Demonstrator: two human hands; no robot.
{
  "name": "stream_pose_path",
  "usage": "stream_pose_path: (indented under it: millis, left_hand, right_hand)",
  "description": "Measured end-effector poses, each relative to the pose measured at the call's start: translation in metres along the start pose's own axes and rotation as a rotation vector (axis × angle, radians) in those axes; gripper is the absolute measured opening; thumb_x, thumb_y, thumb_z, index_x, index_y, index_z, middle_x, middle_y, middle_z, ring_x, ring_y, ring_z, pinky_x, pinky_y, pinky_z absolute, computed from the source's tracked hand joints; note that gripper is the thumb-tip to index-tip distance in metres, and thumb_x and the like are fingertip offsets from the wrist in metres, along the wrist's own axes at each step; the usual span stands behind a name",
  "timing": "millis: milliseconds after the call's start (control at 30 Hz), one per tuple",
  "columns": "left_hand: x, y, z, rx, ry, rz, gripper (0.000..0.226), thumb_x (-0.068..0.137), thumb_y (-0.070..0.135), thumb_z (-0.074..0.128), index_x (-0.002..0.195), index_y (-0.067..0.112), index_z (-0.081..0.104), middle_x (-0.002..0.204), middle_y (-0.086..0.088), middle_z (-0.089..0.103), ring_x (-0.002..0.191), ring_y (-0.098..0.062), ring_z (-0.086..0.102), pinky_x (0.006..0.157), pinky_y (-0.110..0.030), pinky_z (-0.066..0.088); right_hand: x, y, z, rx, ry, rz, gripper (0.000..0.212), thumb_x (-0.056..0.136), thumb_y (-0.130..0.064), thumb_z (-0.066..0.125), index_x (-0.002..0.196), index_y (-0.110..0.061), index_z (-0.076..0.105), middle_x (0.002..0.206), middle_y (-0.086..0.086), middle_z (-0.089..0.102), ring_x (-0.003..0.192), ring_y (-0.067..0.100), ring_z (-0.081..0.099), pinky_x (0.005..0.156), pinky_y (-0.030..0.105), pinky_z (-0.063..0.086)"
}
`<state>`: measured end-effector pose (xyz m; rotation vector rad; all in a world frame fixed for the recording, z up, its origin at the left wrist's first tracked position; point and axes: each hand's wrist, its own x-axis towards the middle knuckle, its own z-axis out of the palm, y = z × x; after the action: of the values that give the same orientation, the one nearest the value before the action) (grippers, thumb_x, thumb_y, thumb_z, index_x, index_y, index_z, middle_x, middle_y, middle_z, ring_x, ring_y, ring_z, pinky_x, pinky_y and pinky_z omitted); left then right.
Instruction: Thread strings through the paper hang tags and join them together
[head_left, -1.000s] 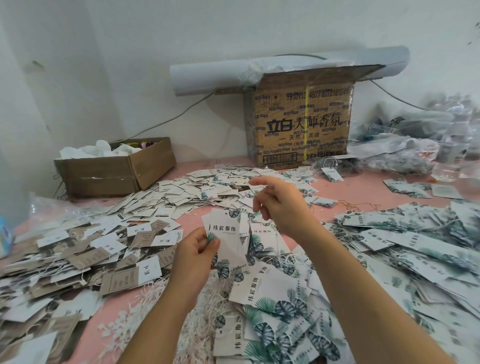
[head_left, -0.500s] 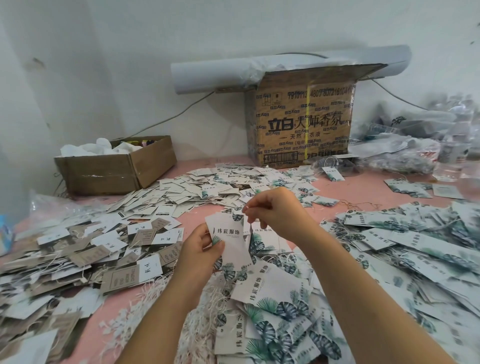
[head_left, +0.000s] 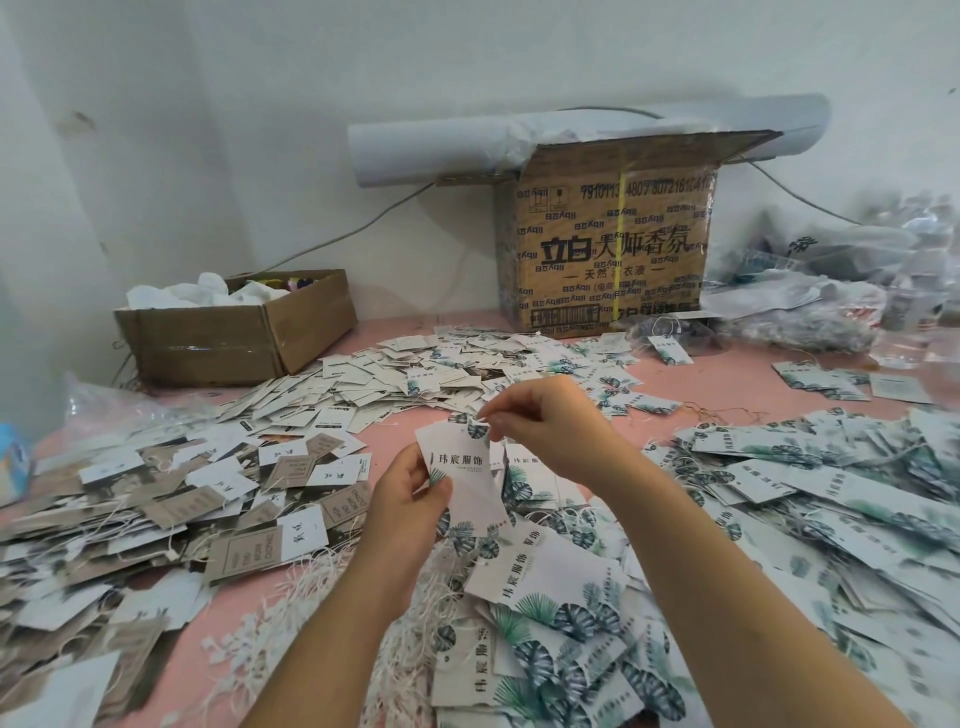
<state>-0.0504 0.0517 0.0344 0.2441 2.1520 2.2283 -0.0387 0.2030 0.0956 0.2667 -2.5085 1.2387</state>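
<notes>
We hold one hang tag (head_left: 462, 467) upright over the pink table (head_left: 727, 384), and we give all positions from this tag. The left hand (head_left: 410, 499) grips its lower left edge, thumb on the printed face and fingers curled behind. The right hand (head_left: 545, 421) pinches its top right corner between thumb and forefinger. We cannot tell whether a string lies in that pinch.

The tag is a flat, matte white card rectangle with dark characters and a green leaf motif at two corners. Below and to its right lies a loose heap of leaf-printed tags (head_left: 561, 597). Directly below it is a tangle of thin white strings (head_left: 415, 623). To its left lie brown and white tags (head_left: 234, 509). Beyond it stands a printed corrugated carton (head_left: 613, 249).
</notes>
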Motion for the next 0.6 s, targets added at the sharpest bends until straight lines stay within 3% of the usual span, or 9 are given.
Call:
stream_pose_path:
  millis: [67, 200, 367, 600]
  left_hand:
    - [-0.0005, 0.0002, 0.0003, -0.003, -0.006, 0.011, 0.039, 0.095, -0.003, 0.045, 0.1, 0.031, 0.061, 0.098, 0.007, 0.07, 0.096, -0.018, 0.064, 0.077, -0.036, 0.05]
    - [-0.0016, 0.0019, 0.0024, -0.002, -0.016, 0.033, 0.039, 0.095, -0.002, 0.046, 0.099, 0.034, 0.061, 0.092, 0.012, 0.072, 0.093, -0.016, 0.066, 0.072, -0.033, 0.052]
    - [-0.0027, 0.0023, 0.003, -0.011, 0.013, 0.059, 0.037, 0.094, -0.001, 0.048, 0.097, 0.034, 0.061, 0.087, 0.017, 0.072, 0.087, -0.013, 0.066, 0.067, -0.03, 0.05]
    - [-0.0046, 0.0015, 0.0032, -0.016, -0.008, 0.093, 0.035, 0.093, -0.001, 0.049, 0.097, 0.031, 0.061, 0.082, 0.017, 0.072, 0.069, 0.0, 0.066, 0.05, -0.015, 0.048]
  right_hand:
    - [0.0003, 0.0016, 0.0003, 0.002, 0.011, 0.008, 0.011, 0.087, -0.01, 0.061, 0.087, -0.012, 0.072, 0.068, -0.01, 0.064, 0.066, 0.015, 0.061, 0.071, 0.033, 0.054]
    - [0.0008, 0.0044, 0.0026, 0.106, 0.041, 0.036, 0.011, 0.087, -0.009, 0.061, 0.088, -0.009, 0.072, 0.066, -0.005, 0.065, 0.05, -0.002, 0.05, 0.049, 0.014, 0.042]
    - [0.0029, 0.0074, 0.0018, 0.122, 0.032, 0.044, 0.012, 0.087, -0.008, 0.061, 0.091, -0.01, 0.073, 0.07, -0.007, 0.065, 0.064, 0.0, 0.058, 0.066, 0.014, 0.049]
    - [0.0038, 0.0078, 0.0062, -0.089, 0.087, -0.012, 0.008, 0.088, -0.011, 0.061, 0.084, -0.013, 0.067, 0.066, -0.013, 0.056, 0.06, -0.004, 0.049, 0.056, 0.004, 0.039]
